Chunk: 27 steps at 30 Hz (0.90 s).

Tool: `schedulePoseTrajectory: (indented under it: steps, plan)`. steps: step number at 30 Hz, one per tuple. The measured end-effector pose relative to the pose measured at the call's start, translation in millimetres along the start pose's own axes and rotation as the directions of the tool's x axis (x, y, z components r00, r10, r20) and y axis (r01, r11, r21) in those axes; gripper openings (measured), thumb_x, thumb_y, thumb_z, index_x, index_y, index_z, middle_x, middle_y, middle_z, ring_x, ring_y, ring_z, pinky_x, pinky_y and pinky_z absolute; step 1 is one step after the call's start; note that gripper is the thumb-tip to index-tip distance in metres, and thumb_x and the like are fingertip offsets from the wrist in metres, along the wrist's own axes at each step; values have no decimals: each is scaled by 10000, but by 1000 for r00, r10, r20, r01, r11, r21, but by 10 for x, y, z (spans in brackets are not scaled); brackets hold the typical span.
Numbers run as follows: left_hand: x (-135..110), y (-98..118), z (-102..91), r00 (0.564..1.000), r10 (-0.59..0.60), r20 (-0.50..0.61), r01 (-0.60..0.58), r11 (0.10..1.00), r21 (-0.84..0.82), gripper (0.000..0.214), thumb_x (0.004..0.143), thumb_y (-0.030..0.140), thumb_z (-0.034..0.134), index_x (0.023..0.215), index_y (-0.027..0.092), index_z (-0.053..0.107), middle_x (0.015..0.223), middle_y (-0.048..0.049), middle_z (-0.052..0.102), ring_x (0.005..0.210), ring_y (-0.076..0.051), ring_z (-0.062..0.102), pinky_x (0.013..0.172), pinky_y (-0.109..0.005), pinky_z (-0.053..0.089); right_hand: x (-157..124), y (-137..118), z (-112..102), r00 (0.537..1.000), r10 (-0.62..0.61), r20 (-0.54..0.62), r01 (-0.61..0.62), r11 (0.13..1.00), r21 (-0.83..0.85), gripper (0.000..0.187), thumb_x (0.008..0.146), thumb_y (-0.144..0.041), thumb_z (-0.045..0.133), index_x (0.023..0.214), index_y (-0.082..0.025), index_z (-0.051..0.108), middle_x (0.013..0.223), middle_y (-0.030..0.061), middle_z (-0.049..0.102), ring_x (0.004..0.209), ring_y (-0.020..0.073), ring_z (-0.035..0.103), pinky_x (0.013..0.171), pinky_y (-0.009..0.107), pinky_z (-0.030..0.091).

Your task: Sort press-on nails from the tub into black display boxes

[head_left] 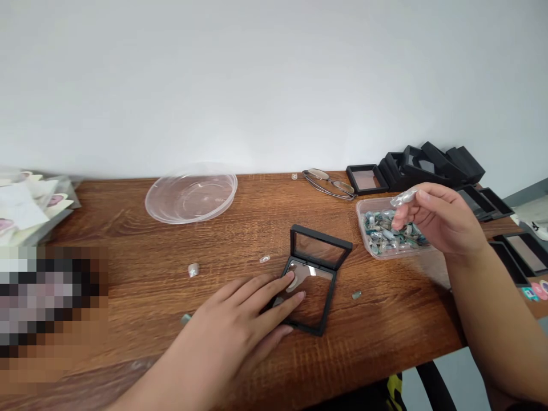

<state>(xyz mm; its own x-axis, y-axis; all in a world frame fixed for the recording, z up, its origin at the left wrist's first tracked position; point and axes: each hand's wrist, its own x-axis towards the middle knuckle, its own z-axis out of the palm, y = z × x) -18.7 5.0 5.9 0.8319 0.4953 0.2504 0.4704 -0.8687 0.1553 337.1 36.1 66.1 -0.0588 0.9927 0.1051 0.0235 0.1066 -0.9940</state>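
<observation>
Silvery piece pinched over the container, open frame under spread fingers

The left hand [242, 319] lies palm-down with fingers outspread, fingertips on the clear film [315, 297] of an open black display frame [328, 302]; its hinged half [321, 246] stands up at 12 o'clock. A pale curved shape under the fingertips could be a piece or a reflection; I cannot tell.

At 2 o'clock from the frame, the right hand [445, 225] pinches a silvery piece [403, 198] between thumb and fingers, above a clear plastic container [362, 229] of what look like decorated false nails [387, 235].

With the grip near one end, the glossy piece could slip and drop among the others. Too firm a press might mark or stretch the film, and a nudge to the frame could tip the hinged half onto the fingers. A teal chip [186, 318] just beside the left hand could be swept off by the wrist, as could another small chip [357, 295] at 3 o'clock on the counter [265, 222].
</observation>
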Motion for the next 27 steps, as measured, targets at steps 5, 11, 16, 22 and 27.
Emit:
schedulePoseTrajectory:
  steps: [5,11,16,22,27]
  plan:
    - [-11,73,18,997,-75,-18,75,997,4,339,1034,399,443,1258,264,658,1218,-57,709,997,-300,694,799,-440,551,-61,-54,103,999,-13,35,12,999,32,202,877,-407,722,793,-227,759,698,14,745,584,162,702,574,298,600]
    - [22,148,7,984,-148,-103,138,985,-106,369,981,490,566,1208,210,645,1088,-66,734,900,-277,692,737,-416,559,-222,-78,414,972,-96,216,69,989,132,211,933,-398,659,840,-255,782,587,5,686,513,149,651,473,264,543]
    - [53,201,-28,937,-244,-248,121,896,-427,470,932,501,658,1292,213,569,1040,-58,749,845,-182,700,773,-315,567,-360,17,809,909,-72,410,49,997,65,159,950,-225,632,982,-250,786,694,12,762,580,127,690,543,235,549]
    - [119,247,-66,891,-334,-307,84,786,-612,277,900,344,735,1149,241,667,890,-21,778,755,-150,727,713,-262,590,-397,151,1097,893,-36,449,56,998,-33,216,945,-220,612,817,-201,784,664,2,748,476,72,583,451,183,457]
    - [148,258,-73,837,-484,-254,162,663,-731,166,870,265,761,1031,229,735,895,-14,792,724,-133,737,669,-219,609,-402,185,1116,887,-20,461,65,995,-80,199,935,-211,615,858,-206,799,664,-5,754,410,50,496,396,177,382]
